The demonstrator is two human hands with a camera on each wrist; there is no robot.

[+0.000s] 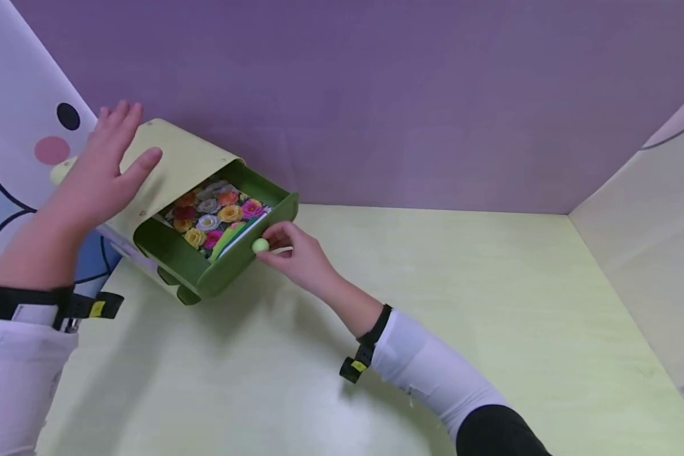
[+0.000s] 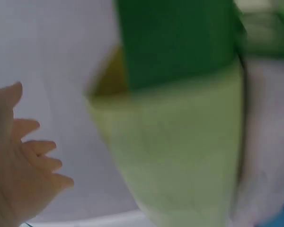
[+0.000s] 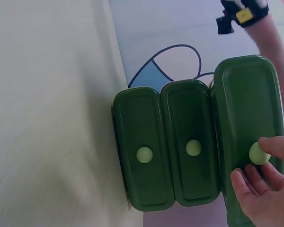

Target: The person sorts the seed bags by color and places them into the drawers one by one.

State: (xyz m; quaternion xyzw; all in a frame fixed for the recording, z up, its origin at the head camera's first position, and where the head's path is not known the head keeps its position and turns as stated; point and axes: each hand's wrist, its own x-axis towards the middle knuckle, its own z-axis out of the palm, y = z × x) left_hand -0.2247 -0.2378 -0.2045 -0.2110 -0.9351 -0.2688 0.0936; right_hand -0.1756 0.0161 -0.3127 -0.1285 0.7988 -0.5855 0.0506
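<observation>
A small cream chest (image 1: 182, 149) of green drawers stands at the back left, its top drawer (image 1: 245, 250) pulled out. Inside lie flower-printed papers (image 1: 219, 212) and some green and white sheets along the front. Thumb and fingers of my right hand (image 1: 304, 263) pinch the round pale knob (image 1: 260, 245) on that drawer's front. The right wrist view shows the same knob (image 3: 259, 154) between thumb and fingers. My left hand (image 1: 102, 174), fingers extended and thumb spread, is at the chest's top. The left wrist view has the left hand (image 2: 21, 165) beside the blurred chest (image 2: 175, 156).
Two lower drawers, the middle one (image 3: 191, 177) and the bottom one (image 3: 142, 184), are pushed in and have similar knobs. A purple wall (image 1: 376, 107) rises behind the pale table (image 1: 433, 285). A wall with a cartoon print (image 1: 19, 82) is at the left.
</observation>
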